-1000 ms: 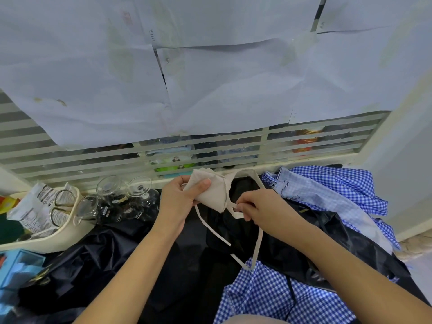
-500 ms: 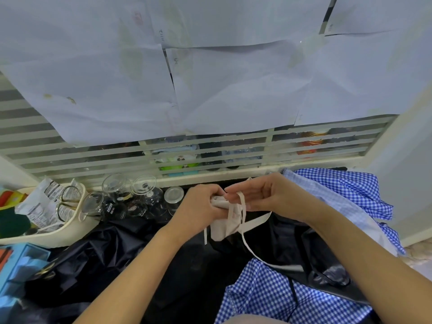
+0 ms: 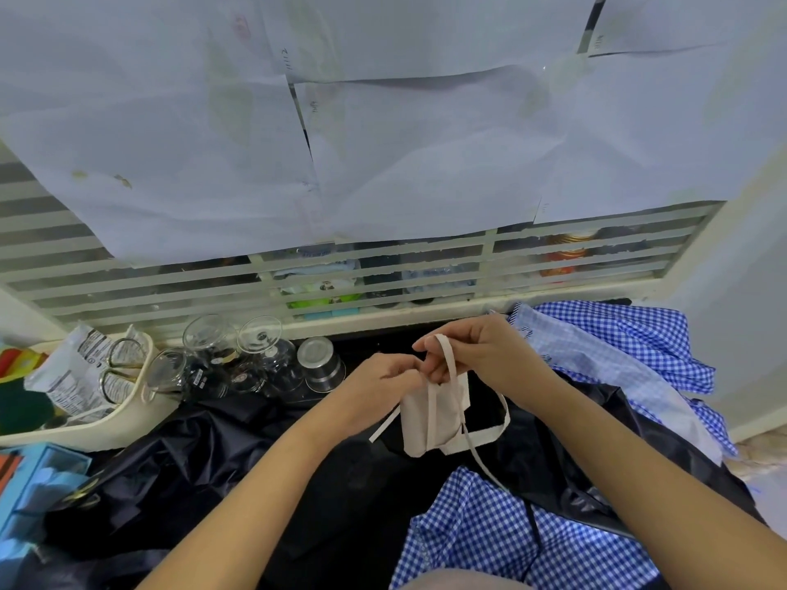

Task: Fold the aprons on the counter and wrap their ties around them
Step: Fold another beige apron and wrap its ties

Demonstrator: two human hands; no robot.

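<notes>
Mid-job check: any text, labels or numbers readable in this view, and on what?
Nothing reads clearly.
Paper sheets: short handwritten marks, illegible.
Packet in the tray: print too small.
Glass: sticker too blurred.
Jars behind the slats: labels blurred.
Folded apron: no print.

Left hand grip on beige apron partly hidden by knuckles. Tie vanishes inside right hand. Blue box cut at left edge.

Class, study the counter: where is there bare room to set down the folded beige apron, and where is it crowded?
The only bare-looking patch is the dark strip under the window ledge, between the upturned steel cup and the right hand. Elsewhere it is crowded: glasses and a cream tray at left, dark aprons in front, blue gingham aprons at right.
</notes>
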